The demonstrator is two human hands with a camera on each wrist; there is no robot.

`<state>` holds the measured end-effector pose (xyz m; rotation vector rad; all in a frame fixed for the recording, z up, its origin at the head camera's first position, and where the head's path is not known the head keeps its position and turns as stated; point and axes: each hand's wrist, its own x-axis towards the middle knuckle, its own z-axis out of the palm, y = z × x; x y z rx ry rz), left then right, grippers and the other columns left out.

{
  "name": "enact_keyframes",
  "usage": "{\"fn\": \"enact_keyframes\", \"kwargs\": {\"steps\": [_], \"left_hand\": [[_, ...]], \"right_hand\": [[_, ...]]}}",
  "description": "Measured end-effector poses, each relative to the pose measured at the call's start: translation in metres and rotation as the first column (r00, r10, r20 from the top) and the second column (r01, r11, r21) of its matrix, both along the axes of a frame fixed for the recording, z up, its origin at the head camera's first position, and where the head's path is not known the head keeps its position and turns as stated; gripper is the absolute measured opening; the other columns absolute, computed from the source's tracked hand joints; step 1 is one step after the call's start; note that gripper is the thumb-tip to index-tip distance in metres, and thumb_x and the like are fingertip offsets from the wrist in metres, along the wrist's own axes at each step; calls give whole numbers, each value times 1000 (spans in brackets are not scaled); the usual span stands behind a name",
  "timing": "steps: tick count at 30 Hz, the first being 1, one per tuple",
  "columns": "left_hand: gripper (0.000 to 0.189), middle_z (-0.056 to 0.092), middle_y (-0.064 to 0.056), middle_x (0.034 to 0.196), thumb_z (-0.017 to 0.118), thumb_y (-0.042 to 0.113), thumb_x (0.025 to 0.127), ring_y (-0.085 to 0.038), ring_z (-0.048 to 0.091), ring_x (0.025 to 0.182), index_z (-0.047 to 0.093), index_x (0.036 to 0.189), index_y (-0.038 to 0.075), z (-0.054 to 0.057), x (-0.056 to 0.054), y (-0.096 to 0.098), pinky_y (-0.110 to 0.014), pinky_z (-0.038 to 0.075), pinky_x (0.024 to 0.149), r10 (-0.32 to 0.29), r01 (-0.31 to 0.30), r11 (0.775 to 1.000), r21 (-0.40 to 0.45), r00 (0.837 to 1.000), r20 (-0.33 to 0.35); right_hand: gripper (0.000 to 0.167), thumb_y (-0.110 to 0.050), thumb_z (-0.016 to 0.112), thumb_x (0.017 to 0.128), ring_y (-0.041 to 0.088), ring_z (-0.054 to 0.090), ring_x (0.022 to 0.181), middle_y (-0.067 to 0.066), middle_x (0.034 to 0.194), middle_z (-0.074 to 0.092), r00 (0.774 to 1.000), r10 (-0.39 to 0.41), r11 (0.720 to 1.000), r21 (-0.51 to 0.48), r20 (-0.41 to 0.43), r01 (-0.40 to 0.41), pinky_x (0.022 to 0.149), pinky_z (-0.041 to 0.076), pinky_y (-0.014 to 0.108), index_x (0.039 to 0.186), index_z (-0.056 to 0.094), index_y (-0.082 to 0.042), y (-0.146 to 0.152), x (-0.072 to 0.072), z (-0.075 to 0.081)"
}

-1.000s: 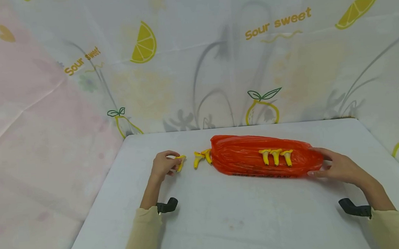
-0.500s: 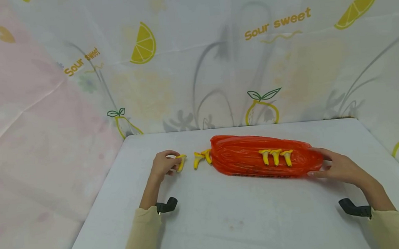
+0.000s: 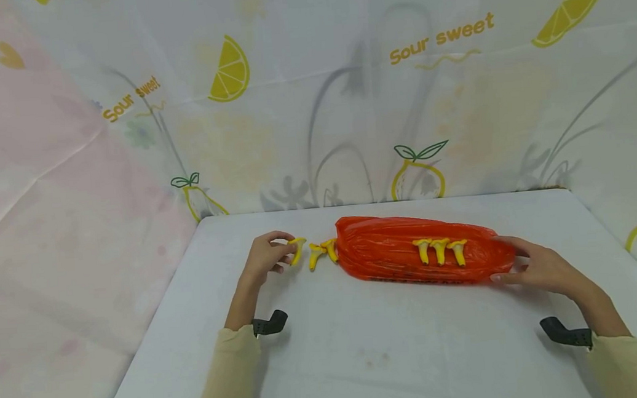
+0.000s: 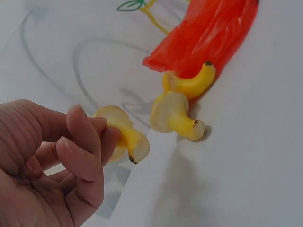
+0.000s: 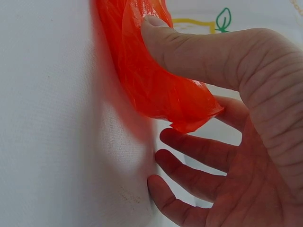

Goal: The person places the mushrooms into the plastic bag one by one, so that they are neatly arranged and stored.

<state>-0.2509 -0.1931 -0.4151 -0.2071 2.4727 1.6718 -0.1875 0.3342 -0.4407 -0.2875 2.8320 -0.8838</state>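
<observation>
Head view: the left hand (image 3: 269,255) pinches a yellow mushroom (image 3: 297,252) near the far edge of the table (image 3: 362,350), inward from its far left corner. Compared with half a second ago, hand and mushroom sit closer to the far edge and to a second mushroom (image 3: 315,258), which lies beside a third mushroom (image 3: 331,250) at the left end of the red bag (image 3: 377,250). The narrowed gap suggests that the piece is being carried towards that pair rather than merely held. Three mushrooms (image 3: 440,252) lie in a row on the bag, unchanged, and the right hand (image 3: 542,269) stays at its right end. Left wrist view: thumb and fingertips close narrowly on the mushroom's cap, stem outwards; it looks raised off the surface and is apart from the pair. Right wrist view: the thumb presses the bag with the forefinger behind, its tip hidden, so the grip seems light and steadying; the other fingers curve free of the plastic.
</observation>
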Motion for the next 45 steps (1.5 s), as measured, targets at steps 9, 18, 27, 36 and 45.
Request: {"fn": "enact_keyframes", "kwargs": {"steps": [9,18,27,36,45], "left_hand": [[28,71,-14,88,73,15,89,-24,63,63,67,114,5,8,-4,15,-22,46,47,-45,47,997,67,999,-21],[24,69,-21,93,71,13,90,-26,61,63,68,112,6,13,-7,40,-22,48,47,-88,91,992,90,995,-39],[23,69,-11,78,73,14,89,-28,62,62,69,110,6,15,-14,61,-24,49,48,-123,128,985,115,991,-47],[25,66,-8,73,73,13,88,-25,60,58,68,111,5,15,-15,87,-28,51,53,-167,173,980,103,984,-65],[24,61,-7,68,72,12,89,-15,55,51,67,110,2,10,-16,112,-21,46,45,-193,201,972,125,978,-76]], "right_hand": [[90,-43,79,79,54,48,116,38,137,42,1000,-1,1000,1,5,1,81,53,58,145,38,3,0,0,-1],[91,-45,79,79,54,47,117,37,138,42,1000,-3,1000,-5,-2,3,82,53,59,145,38,2,-1,0,-1],[91,-45,79,79,54,46,117,37,138,41,1000,-3,1000,-13,7,3,82,52,59,145,38,3,0,0,-1],[93,-46,79,79,54,47,116,38,137,41,1000,-5,1000,-2,18,6,82,52,60,145,37,3,0,0,0],[93,-46,79,79,54,47,116,38,137,42,1000,-4,1000,9,6,4,82,52,59,145,37,3,0,-1,0]]}}
